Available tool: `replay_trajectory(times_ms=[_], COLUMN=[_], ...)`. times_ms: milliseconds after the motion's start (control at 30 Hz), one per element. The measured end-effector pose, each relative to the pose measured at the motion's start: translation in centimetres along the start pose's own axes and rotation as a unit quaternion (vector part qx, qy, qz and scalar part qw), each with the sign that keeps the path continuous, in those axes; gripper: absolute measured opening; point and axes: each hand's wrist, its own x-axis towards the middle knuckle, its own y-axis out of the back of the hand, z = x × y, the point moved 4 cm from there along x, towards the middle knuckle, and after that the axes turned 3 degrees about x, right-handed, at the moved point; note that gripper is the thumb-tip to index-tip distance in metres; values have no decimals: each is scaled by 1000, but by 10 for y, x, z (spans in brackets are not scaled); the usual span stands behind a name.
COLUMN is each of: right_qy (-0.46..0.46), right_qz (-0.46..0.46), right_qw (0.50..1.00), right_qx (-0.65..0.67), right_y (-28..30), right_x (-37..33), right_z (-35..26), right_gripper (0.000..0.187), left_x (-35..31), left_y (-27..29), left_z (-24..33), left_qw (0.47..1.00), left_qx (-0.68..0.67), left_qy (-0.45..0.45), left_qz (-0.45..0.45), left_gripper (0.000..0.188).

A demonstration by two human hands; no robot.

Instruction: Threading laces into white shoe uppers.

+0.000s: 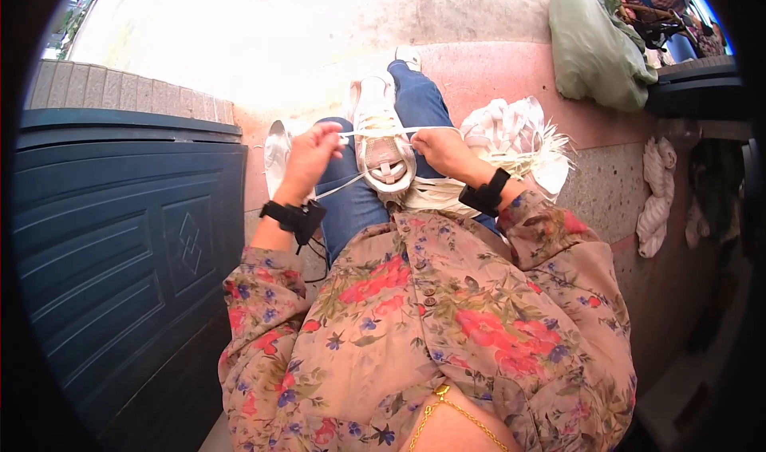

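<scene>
A pale pink and white sneaker (387, 166) rests on my lap, its heel end toward me and its toe pointing away. White shoelace (383, 133) runs through its eyelets and stretches nearly straight across it from one hand to the other. On the left side of the shoe, my left hand (314, 155) pinches the lace between closed fingers. My right hand (444, 150) is closed on the lace at the shoe's right, with its fingertips partly hidden. A loose length of lace slants down to the left below the shoe.
Beside my right knee lies a bundle of white laces (523, 137). Another pale shoe (277, 155) is left of my left knee. A blue panelled door (128, 236) stands at left. A stuffed pale green sack (594, 49) sits far right, and a twisted cloth strip (657, 197) lies nearer.
</scene>
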Motion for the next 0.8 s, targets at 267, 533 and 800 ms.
replay_trajectory(times_ms=[267,533,800], right_qy=[45,78,210], right_qz=[57,39,46], right_qw=[981,967,909], right_qx=[-178,-240,-358], right_y=[-8,-14,-21], right_x=[4,7,9], right_z=[-8,-19,-36], right_gripper=[19,13,6], left_x=[-11,-11,-15], left_y=[-25,-3,-14], left_z=[-10,-29,-23], left_qw=[936,993,967], left_qx=[309,110,245], left_qy=[-169,21,-49], left_qz=[-2,28,56], left_gripper=[21,19,20])
